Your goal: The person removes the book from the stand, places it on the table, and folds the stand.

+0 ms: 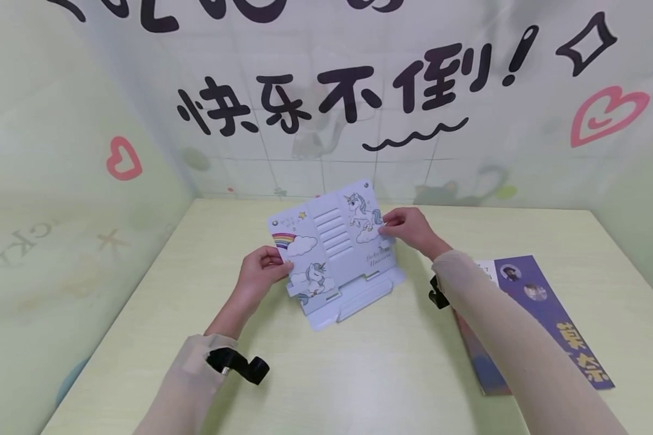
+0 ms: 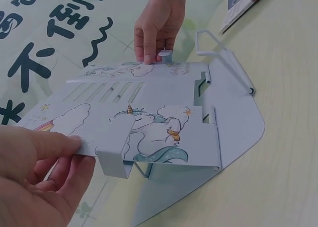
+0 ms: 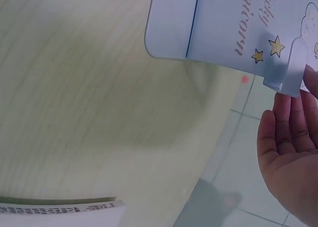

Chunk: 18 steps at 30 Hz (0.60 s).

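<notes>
A pale book stand with unicorn, rainbow and cloud prints and a slotted middle leans back on its base plate on the table. My left hand pinches its left edge between thumb and fingers, beside a folded side clip. At the opposite edge my right hand pinches the panel, close to the other clip. A bent wire holder rises from the base in the left wrist view. Part of the right hand lies outside the right wrist view.
A purple-covered book lies on the table to the right, partly under my right forearm. The pale wooden table meets a printed curtain at the back, with more curtain on both sides.
</notes>
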{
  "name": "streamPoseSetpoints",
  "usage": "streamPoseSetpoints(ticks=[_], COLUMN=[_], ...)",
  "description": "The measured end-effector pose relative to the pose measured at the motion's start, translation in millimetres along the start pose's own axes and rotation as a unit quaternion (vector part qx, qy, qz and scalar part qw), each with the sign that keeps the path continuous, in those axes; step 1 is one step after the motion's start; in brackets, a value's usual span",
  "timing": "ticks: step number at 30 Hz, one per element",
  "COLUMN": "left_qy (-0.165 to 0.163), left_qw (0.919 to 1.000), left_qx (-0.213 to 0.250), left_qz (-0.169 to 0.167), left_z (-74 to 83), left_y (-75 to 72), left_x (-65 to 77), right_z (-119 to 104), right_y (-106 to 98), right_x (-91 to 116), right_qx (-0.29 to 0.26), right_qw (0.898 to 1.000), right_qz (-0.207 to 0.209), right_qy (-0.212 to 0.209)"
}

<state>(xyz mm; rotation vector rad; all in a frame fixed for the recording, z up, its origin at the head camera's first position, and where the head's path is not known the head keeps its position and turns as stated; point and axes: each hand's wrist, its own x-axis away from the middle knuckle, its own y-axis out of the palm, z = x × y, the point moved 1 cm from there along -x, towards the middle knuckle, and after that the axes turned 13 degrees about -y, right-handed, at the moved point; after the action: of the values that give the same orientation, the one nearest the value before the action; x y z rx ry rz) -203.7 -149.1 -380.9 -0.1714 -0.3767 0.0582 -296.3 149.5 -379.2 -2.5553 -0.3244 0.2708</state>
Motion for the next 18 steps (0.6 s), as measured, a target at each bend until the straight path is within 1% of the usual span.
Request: streamPoseSetpoints(ticks=[5, 14, 18], left_qy=[0.003, 0.008, 0.005], left_qw=[0.9999, 0.9999, 0.9999], left_qx=[0.011, 0.0, 0.0], left_qz=[-0.008, -0.012, -0.014], left_z=[-0.4, 2.3, 3.0], left_y=[1.5, 2.2, 1.8], left_x=[-0.1, 1.1, 0.2], right_z=[0.5, 1.0, 2.4], right_y=[-0.3, 0.0, 0.1], right_x=[-0.2, -0.6, -1.8], right_qx=[-0.005, -0.012, -0.011], right_qw=[1.0, 1.0, 1.0], right_qz=[0.003, 0.005, 0.006], right_qy=[0.005, 0.002, 0.001])
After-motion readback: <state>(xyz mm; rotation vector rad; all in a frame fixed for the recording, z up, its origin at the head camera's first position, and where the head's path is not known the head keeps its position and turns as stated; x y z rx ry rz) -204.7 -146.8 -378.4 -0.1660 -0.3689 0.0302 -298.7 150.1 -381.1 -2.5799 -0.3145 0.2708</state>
